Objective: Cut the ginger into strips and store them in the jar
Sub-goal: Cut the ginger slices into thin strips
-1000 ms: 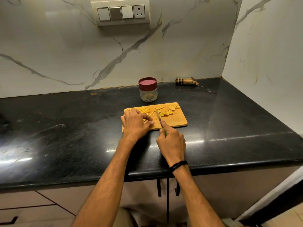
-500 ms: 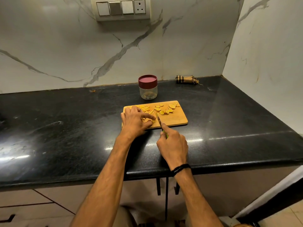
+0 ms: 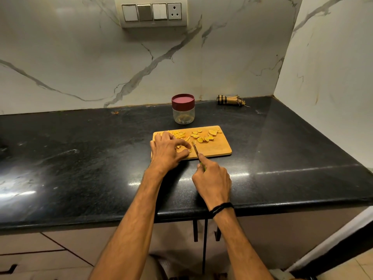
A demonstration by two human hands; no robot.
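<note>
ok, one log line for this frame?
phase: cutting strips | left hand: pins ginger on cutting board | right hand: grips knife | jar: lidded, behind board

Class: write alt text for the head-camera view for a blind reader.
A person's left hand pins ginger on a wooden cutting board while the right hand slices it with a small knife. A closed, red-lidded jar stands behind the board.

My left hand [image 3: 167, 150] curls over a ginger piece [image 3: 189, 151] on the wooden cutting board [image 3: 219, 151]. My right hand [image 3: 213, 178] grips the green-handled knife [image 3: 195, 148], its blade just beside my left fingertips. Ginger strips [image 3: 179, 134] lie behind my left hand, with round slices [image 3: 203, 136] to their right. The red-lidded jar [image 3: 183, 113] stands behind the board.
</note>
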